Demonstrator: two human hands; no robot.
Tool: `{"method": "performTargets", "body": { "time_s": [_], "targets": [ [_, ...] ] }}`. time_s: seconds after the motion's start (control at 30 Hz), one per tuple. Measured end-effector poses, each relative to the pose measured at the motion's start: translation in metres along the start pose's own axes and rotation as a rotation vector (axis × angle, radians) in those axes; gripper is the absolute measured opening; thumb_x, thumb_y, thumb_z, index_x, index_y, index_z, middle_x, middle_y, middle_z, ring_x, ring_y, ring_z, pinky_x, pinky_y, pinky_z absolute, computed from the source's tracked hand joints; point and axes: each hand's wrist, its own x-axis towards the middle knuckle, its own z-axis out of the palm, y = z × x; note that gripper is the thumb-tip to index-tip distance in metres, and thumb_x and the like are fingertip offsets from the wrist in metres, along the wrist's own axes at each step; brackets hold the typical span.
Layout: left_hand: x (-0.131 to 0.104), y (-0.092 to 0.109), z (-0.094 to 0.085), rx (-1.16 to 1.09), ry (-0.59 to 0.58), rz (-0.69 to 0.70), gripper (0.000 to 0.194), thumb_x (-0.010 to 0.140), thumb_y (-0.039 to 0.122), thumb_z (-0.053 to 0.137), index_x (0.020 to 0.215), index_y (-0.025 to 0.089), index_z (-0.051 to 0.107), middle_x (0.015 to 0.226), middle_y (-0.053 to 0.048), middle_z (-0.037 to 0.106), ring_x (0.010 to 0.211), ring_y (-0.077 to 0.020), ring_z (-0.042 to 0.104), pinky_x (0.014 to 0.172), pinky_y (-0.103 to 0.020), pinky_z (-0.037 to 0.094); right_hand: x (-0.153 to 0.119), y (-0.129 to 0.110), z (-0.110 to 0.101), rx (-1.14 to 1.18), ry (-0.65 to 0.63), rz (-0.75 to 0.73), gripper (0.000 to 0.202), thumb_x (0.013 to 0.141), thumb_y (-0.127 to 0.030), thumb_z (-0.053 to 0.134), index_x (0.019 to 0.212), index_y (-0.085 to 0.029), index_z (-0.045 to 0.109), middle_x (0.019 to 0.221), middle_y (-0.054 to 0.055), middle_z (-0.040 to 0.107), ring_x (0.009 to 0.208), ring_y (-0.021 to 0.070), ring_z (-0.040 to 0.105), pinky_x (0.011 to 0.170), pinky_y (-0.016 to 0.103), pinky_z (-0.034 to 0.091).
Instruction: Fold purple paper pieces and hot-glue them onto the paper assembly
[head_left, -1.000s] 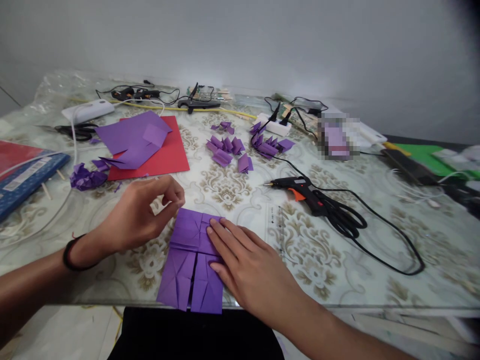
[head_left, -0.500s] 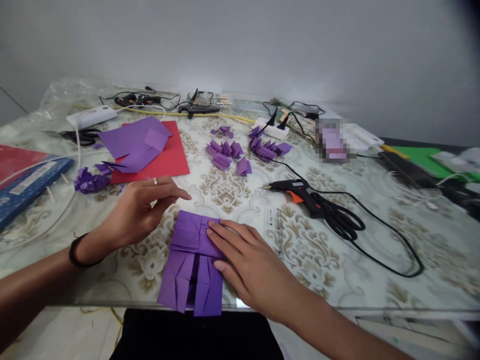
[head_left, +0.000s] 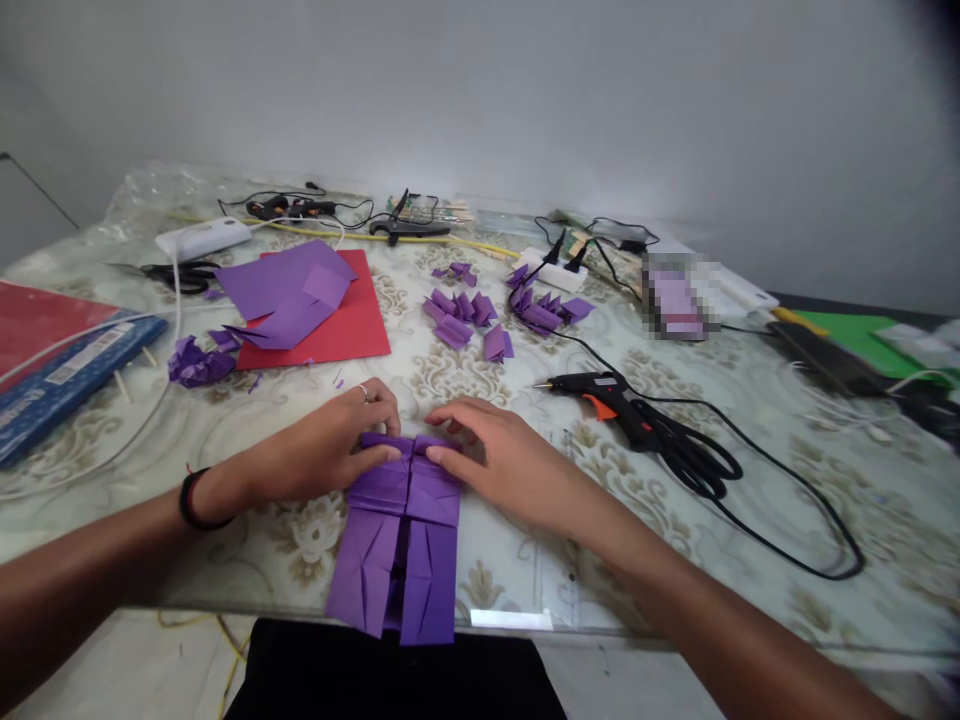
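Here, left grip and right grip partly hide purple paper.

black glue gun | red sheet | scissors | green sheet | pixelated, perhaps a phone

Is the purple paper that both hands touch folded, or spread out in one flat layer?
Folded: the purple paper shows creases, overlapping layers and two lower flaps parted by a dark gap.
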Motion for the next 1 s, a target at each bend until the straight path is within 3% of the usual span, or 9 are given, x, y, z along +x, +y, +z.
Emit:
{"method": "performTargets", "body": {
  "time_s": [0.2, 0.27, 0.37, 0.57, 0.73, 0.9, 1.0],
  "targets": [
    [0.000, 0.006, -0.010, -0.166, 0.194, 0.031, 0.009, 0.104, 0.026, 0.062, 0.098, 0.019, 0.064, 0.105, -0.005, 0.067, 0.100, -0.0202, 0.064, 0.090, -0.035, 0.052, 0.007, 0.004, -0.002, 0.375, -0.081, 0.075, 0.031, 0.095, -0.031, 0.075, 0.124, -0.023, 0.069, 0.107, 0.004, 0.076, 0.097, 0.0209, 0.070, 0.088, 0.036, 0.054],
    [-0.001, 0.009, -0.013, -0.247, 0.196, 0.023, 0.015, 0.105, 0.033, 0.061, 0.100, 0.019, 0.066, 0.109, -0.006, 0.067, 0.105, -0.0205, 0.064, 0.090, -0.033, 0.052, 0.007, 0.008, 0.001, 0.558, -0.090, 0.082, 0.032, 0.092, -0.033, 0.077, 0.121, -0.023, 0.068, 0.093, 0.000, 0.070, 0.087, 0.0186, 0.067, 0.081, 0.033, 0.053],
    [-0.002, 0.012, -0.015, -0.358, 0.141, -0.096, 0.031, 0.110, 0.043, 0.049, 0.102, 0.020, 0.068, 0.114, -0.007, 0.067, 0.112, -0.0230, 0.062, 0.090, -0.034, 0.051, 0.006, 0.009, 0.005, 0.708, -0.059, 0.086, 0.030, 0.089, -0.032, 0.079, 0.115, -0.023, 0.066, 0.086, -0.003, 0.062, 0.080, 0.0158, 0.062, 0.078, 0.031, 0.051],
    [-0.005, 0.017, -0.016, -0.632, -0.003, -0.270, 0.025, 0.103, 0.043, 0.062, 0.117, 0.022, 0.064, 0.106, -0.003, 0.065, 0.096, -0.0203, 0.060, 0.075, -0.029, 0.046, 0.003, 0.004, 0.010, 0.708, 0.034, 0.048, 0.024, 0.092, -0.028, 0.077, 0.112, -0.025, 0.065, 0.095, -0.001, 0.065, 0.086, 0.0158, 0.060, 0.081, 0.032, 0.049],
    [-0.005, 0.024, -0.018, -0.612, 0.051, -0.281, 0.029, 0.108, 0.046, 0.051, 0.110, 0.021, 0.067, 0.101, -0.001, 0.061, 0.096, -0.0186, 0.054, 0.084, -0.030, 0.043, 0.002, 0.001, 0.012, 0.655, 0.054, -0.017, 0.010, 0.094, -0.026, 0.074, 0.095, -0.024, 0.065, 0.091, -0.002, 0.065, 0.081, 0.0148, 0.059, 0.074, 0.030, 0.046],
    [-0.007, 0.023, -0.017, -0.652, -0.022, -0.328, 0.023, 0.101, 0.039, 0.063, 0.116, 0.023, 0.066, 0.092, 0.001, 0.061, 0.078, -0.0157, 0.051, 0.067, -0.027, 0.039, 0.000, -0.003, 0.010, 0.540, 0.080, -0.067, 0.003, 0.094, -0.021, 0.072, 0.092, -0.023, 0.071, 0.090, -0.001, 0.068, 0.083, 0.0160, 0.062, 0.075, 0.030, 0.046],
    [-0.008, 0.023, -0.016, -0.692, -0.013, -0.328, 0.025, 0.105, 0.042, 0.055, 0.116, 0.023, 0.068, 0.096, -0.002, 0.066, 0.080, -0.0170, 0.055, 0.069, -0.028, 0.042, -0.001, -0.004, 0.008, 0.460, 0.107, -0.111, 0.006, 0.095, -0.018, 0.072, 0.093, -0.023, 0.074, 0.092, 0.000, 0.071, 0.086, 0.0163, 0.064, 0.075, 0.030, 0.046]
  ]
}}
